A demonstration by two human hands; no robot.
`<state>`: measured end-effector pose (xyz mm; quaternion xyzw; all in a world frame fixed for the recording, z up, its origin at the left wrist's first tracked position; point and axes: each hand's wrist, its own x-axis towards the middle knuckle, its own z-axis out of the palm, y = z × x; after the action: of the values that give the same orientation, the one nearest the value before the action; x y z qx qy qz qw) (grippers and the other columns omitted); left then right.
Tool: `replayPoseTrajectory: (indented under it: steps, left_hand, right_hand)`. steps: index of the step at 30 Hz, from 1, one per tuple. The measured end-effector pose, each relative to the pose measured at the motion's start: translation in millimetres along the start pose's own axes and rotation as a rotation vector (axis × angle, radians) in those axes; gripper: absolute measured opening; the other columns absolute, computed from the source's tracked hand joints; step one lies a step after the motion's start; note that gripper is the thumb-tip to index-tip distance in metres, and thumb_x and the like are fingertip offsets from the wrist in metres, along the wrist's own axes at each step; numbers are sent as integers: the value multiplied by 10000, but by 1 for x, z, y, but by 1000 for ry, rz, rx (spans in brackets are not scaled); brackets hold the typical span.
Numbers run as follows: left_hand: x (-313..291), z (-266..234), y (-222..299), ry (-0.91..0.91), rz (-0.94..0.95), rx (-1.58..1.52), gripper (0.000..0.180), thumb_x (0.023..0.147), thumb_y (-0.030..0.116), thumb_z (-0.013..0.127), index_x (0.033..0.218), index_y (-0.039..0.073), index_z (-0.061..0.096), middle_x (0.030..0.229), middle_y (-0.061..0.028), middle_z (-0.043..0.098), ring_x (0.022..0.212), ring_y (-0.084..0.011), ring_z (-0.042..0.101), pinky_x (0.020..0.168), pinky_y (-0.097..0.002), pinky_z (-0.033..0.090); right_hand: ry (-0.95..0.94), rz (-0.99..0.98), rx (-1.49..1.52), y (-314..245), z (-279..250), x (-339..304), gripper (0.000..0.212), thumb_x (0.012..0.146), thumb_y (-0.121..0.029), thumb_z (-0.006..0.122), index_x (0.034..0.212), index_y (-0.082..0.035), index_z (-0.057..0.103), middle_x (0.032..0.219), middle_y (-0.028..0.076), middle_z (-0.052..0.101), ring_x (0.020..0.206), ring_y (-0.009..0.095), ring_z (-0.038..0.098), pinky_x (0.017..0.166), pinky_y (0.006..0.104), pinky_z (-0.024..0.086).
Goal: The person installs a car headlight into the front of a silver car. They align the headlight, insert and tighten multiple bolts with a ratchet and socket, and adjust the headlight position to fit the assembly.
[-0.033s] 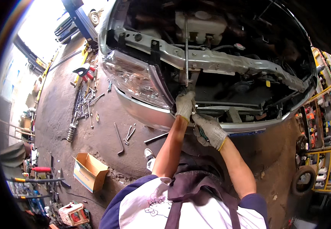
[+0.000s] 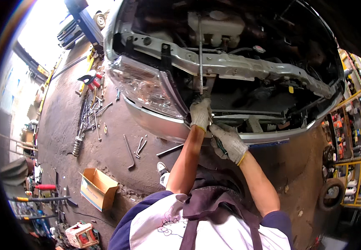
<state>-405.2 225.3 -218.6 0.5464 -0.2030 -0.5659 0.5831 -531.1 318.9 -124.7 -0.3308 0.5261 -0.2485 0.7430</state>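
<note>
My left hand, in a pale knit work glove, reaches into the front of a silver car just below the metal crossbar. Its fingers look curled in the shadow, and whatever they grip is hidden. Just to the right and nearer me, my gloved right hand is closed around the green handle of a screwdriver. The thin shaft points up toward my left hand, where its tip cannot be made out. Left of both hands sits the headlight, covered in clear film. An upright metal rod stands in front of the crossbar.
The bumper runs below the headlight. Scattered wrenches, pliers, a bent bar and an open cardboard box lie on the floor at left. A tyre and a stocked shelf stand at right.
The car and surroundings sit slightly further left in the picture. My left hand shifts slightly with them, while my right hand keeps its hold on the screwdriver in nearly the same place.
</note>
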Motion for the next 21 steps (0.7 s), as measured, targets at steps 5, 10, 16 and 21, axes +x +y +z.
replayPoseTrajectory:
  steps: [5,10,16,21]
  left_hand:
    - [2,11,-4,-22,76,-121,143,873,162,634,746,123,580,564,37,466,439,-90,430,413,-272,315]
    - [-5,18,9,-28,80,-2,165,875,172,646,745,88,588,575,23,504,449,-75,436,430,-265,328]
    - [8,12,3,-63,269,92,120,892,155,633,867,41,659,716,8,587,583,-100,518,510,-265,388]
    - [9,8,2,-97,248,94,155,900,165,636,933,24,693,819,9,644,664,-100,551,574,-264,423]
  right_hand:
    - [558,-789,-925,47,1,-5,514,888,-211,659,1368,-76,535,874,197,668,768,361,685,651,467,544]
    - [676,-817,-1202,53,-3,4,529,850,-174,674,1363,-107,561,779,154,619,716,339,679,573,442,543]
    - [470,-681,-789,27,-12,-1,490,826,-69,697,1309,-62,617,1077,194,703,894,378,694,774,415,569]
    - [468,-645,-839,39,-8,0,507,836,-89,687,1330,-43,585,1048,212,694,894,392,679,793,437,554]
